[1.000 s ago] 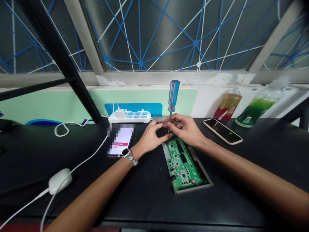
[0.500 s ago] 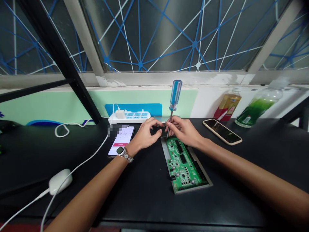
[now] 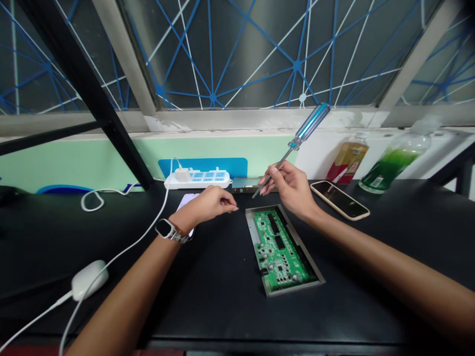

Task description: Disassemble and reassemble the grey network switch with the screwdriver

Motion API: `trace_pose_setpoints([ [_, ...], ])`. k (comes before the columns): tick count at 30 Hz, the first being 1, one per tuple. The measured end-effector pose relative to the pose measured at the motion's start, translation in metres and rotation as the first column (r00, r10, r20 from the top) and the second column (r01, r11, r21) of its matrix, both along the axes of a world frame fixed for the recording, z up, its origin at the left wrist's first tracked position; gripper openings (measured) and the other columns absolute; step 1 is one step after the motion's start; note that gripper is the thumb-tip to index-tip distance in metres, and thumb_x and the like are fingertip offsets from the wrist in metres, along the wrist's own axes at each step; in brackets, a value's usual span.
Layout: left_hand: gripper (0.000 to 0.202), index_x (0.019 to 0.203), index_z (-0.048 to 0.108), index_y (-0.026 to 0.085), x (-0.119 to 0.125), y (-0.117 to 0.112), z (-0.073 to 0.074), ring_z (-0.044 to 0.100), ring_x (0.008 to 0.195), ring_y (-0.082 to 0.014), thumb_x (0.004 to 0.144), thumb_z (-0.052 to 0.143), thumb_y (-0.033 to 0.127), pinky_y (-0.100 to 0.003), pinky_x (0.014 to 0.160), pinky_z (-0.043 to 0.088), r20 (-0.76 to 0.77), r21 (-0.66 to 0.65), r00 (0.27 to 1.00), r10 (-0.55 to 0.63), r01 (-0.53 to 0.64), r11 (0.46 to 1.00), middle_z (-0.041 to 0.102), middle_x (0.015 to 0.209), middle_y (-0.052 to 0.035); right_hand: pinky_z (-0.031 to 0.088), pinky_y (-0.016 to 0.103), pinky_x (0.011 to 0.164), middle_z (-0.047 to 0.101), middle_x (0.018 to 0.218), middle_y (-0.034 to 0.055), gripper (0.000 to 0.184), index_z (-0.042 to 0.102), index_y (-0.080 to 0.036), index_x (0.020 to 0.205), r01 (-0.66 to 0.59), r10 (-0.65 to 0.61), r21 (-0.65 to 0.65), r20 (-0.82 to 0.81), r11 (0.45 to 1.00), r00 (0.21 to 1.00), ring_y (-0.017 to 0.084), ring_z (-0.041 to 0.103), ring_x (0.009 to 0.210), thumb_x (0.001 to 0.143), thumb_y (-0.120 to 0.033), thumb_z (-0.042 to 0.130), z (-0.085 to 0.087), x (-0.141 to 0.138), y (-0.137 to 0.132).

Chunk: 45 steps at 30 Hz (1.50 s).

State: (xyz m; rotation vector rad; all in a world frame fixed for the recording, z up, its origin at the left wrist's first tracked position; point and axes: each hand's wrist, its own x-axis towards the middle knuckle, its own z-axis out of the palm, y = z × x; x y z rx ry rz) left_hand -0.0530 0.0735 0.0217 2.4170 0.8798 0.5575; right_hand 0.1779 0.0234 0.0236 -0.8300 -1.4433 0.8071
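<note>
Head view: the right hand (image 3: 293, 190) pinches a blue-handled screwdriver (image 3: 308, 122) between its fingers (image 3: 270, 179), the shaft tilted clear of the green circuit board (image 3: 278, 247). That board lies flat in its metal tray (image 3: 252, 232) on the table (image 3: 218, 301). The left hand (image 3: 206, 203), loosely curled and holding nothing visible, rests beside it, leaving the board unobstructed.

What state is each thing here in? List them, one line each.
right hand, gripping the screwdriver
blue-handled screwdriver, held tilted, tip down
left hand, empty, fingers loosely curled
green circuit board, lying flat, uncovered
metal chassis, under the board, resting on the table
smartphone, screen dark
second smartphone, screen lit, partly behind the left hand
power strip, charger plugged in
</note>
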Motion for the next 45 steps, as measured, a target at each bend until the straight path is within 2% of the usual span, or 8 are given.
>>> trace_pose_setpoints([
  [6, 0.014, 0.08, 0.076, 0.021, -0.017, 0.01, 0.0, 0.063, 0.057, -0.0176, 0.077, 0.072, 0.034, -0.027, 0.054, 0.045, -0.155, 0.16, 0.983, 0.094, -0.069, 0.985, 0.071, 0.065, -0.004, 0.059, 0.032, 0.065, 0.069, 0.082, 0.0037, 0.032, 0.052, -0.022, 0.09, 0.015, -0.015, 0.018, 0.038, 1.0, 0.999, 0.015, 0.068, 0.064, 0.093, -0.054, 0.055, 0.005, 0.005, 0.005],
  [12, 0.025, 0.098, 0.072, 0.02, 0.029, -0.02, -0.008, 0.064, 0.091, -0.0245, 0.094, 0.055, 0.038, -0.037, 0.081, 0.048, -0.056, 0.384, 0.994, 0.09, -0.061, 0.921, 0.07, 0.093, -0.0099, 0.053, 0.03, 0.061, 0.068, 0.077, 0.0042, 0.028, 0.054, -0.02, 0.089, 0.105, -0.131, 0.095, 0.328, 0.99, 0.936, 0.015, 0.065, 0.062, 0.096, -0.047, 0.053, 0.011, 0.042, -0.024],
  [17, 0.034, 0.066, 0.065, 0.018, 0.059, -0.025, -0.021, 0.061, 0.064, -0.0215, 0.092, 0.057, 0.039, -0.033, 0.063, 0.044, -0.147, 0.434, 0.981, 0.125, -0.049, 0.9, 0.061, 0.066, -0.0071, 0.03, 0.027, 0.046, 0.043, 0.055, -0.0053, 0.03, 0.046, -0.023, 0.074, 0.2, -0.182, 0.055, 0.685, 0.978, 0.705, 0.011, 0.038, 0.046, 0.096, -0.042, 0.053, -0.005, 0.098, -0.077],
  [25, 0.038, 0.054, 0.06, 0.018, 0.039, -0.071, 0.002, 0.057, 0.051, -0.0232, 0.088, 0.052, 0.034, -0.035, 0.054, 0.037, -0.407, 0.506, 0.862, 0.302, -0.063, 0.86, 0.052, 0.051, -0.0068, 0.033, 0.028, 0.051, 0.048, 0.057, -0.0032, 0.027, 0.052, -0.023, 0.075, 0.331, -0.073, -0.182, 0.772, 0.926, 0.631, 0.014, 0.04, 0.052, 0.092, -0.043, 0.056, -0.045, 0.147, -0.111],
  [29, 0.04, 0.077, 0.069, 0.014, 0.048, -0.087, 0.016, 0.063, 0.068, -0.0253, 0.093, 0.048, 0.043, -0.033, 0.057, 0.039, -0.396, 0.542, 0.864, 0.312, -0.054, 0.838, 0.065, 0.071, -0.0101, 0.034, 0.028, 0.054, 0.054, 0.059, -0.0012, 0.026, 0.052, -0.023, 0.074, 0.412, -0.084, -0.143, 0.87, 0.9, 0.486, 0.014, 0.046, 0.052, 0.092, -0.041, 0.052, -0.045, 0.149, -0.109],
  [33, 0.044, 0.101, 0.07, 0.012, 0.085, -0.062, 0.013, 0.062, 0.101, -0.0295, 0.093, 0.053, 0.051, -0.035, 0.075, 0.045, -0.383, 0.596, 0.904, 0.19, 0.085, 0.798, 0.067, 0.108, -0.0161, 0.032, 0.029, 0.055, 0.061, 0.064, 0.0012, 0.021, 0.053, -0.023, 0.076, 0.531, -0.085, -0.097, 0.948, 0.842, 0.307, 0.017, 0.053, 0.056, 0.09, -0.04, 0.05, -0.04, 0.142, -0.104],
  [38, 0.051, 0.083, 0.073, 0.009, 0.111, -0.036, 0.002, 0.067, 0.075, -0.0265, 0.095, 0.049, 0.053, -0.033, 0.064, 0.042, -0.538, 0.496, 0.835, 0.116, 0.202, 0.844, 0.068, 0.077, -0.0138, 0.029, 0.029, 0.054, 0.066, 0.069, 0.0031, 0.02, 0.053, -0.024, 0.081, 0.592, -0.059, -0.077, 0.977, 0.803, 0.207, 0.02, 0.06, 0.064, 0.091, -0.04, 0.046, -0.036, 0.13, -0.098],
  [45, 0.047, 0.07, 0.072, 0.013, 0.067, -0.058, -0.002, 0.066, 0.062, -0.0256, 0.093, 0.043, 0.04, -0.032, 0.056, 0.037, -0.511, 0.526, 0.811, 0.284, 0.034, 0.85, 0.063, 0.06, -0.0115, 0.023, 0.029, 0.051, 0.067, 0.071, 0.003, 0.02, 0.055, -0.024, 0.085, 0.535, -0.093, 0.041, 0.993, 0.844, 0.071, 0.021, 0.063, 0.063, 0.092, -0.039, 0.044, -0.038, 0.11, -0.075],
])
